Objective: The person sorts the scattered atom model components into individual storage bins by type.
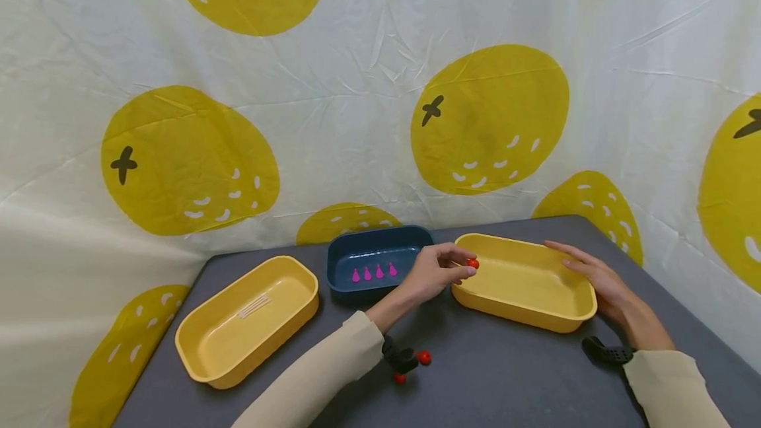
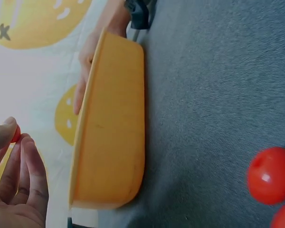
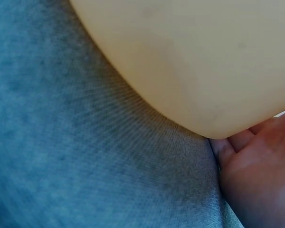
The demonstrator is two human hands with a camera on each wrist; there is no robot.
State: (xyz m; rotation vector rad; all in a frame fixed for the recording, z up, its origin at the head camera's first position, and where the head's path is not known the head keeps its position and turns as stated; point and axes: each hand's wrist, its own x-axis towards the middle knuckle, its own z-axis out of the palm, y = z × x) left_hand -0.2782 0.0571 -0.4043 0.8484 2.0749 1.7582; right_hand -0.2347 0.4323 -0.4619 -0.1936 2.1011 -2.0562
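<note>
My left hand (image 1: 436,273) pinches a small red cherry tomato (image 1: 473,263) between thumb and fingertips. It is over the left end of the right-hand yellow tray (image 1: 523,316). At that tray's right end, my right hand (image 1: 603,283) touches the rim with its fingers extended. The right wrist view shows some of its fingers (image 3: 242,140) against the tray's outer wall, partly hidden by it. On the table below my left wrist lie two more cherry tomatoes, one (image 1: 424,357) just beyond the other (image 1: 400,378).
A dark blue tray (image 1: 351,292) at the back middle holds several pink drop-shaped pieces (image 1: 379,272). Another yellow tray (image 1: 232,375) stands at the left with several thin pale sticks (image 1: 254,306) in it. A fruit-patterned cloth (image 1: 351,150) hangs behind the grey table (image 1: 505,382).
</note>
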